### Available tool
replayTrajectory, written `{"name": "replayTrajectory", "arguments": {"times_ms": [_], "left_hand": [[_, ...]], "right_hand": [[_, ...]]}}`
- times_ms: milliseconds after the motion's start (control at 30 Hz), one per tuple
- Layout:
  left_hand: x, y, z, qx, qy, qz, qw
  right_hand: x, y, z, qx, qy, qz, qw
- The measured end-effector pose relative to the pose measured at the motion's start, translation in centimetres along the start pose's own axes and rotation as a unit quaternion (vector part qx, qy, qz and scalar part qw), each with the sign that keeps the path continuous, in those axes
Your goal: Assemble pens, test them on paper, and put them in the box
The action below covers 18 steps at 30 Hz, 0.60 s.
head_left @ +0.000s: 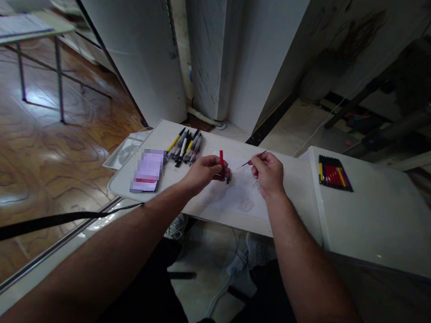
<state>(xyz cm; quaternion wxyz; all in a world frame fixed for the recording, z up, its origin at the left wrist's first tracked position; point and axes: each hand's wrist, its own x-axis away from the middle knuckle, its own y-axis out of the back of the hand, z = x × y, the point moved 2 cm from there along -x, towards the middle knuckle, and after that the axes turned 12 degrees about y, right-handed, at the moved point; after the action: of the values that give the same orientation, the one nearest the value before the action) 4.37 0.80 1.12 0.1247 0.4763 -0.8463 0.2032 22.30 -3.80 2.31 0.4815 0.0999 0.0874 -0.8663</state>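
My left hand [207, 172] is closed around a red pen barrel [221, 158], which points up from between thumb and fingers. A small black piece [228, 176] shows by its fingertips; I cannot tell whether it is held. My right hand [269, 172] pinches a thin dark stick like a pen refill [254, 158], its pale thin end pointing left toward the left hand. Both hands are over a white sheet of paper [219, 199] with pen scribbles [246, 205] on it. Beyond my left hand lies a bunch of pens [183, 146], several in black, yellow, white and clear.
A phone [149, 171] lies at the white table's [298, 209] left end. On a second white surface [376, 226] at the right rests a set of pens [335, 174] in rows. A white column [206, 45] stands behind the table; a black strap [59, 221] crosses the left side.
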Motion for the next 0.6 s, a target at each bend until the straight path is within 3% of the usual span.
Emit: {"name": "replayTrajectory", "arguments": {"times_ms": [600], "left_hand": [[0.04,-0.18,0.59,-0.149,-0.018,0.002,0.989]], "right_hand": [[0.09,-0.07,0.20,-0.031,0.042,-0.003,0.999]]}}
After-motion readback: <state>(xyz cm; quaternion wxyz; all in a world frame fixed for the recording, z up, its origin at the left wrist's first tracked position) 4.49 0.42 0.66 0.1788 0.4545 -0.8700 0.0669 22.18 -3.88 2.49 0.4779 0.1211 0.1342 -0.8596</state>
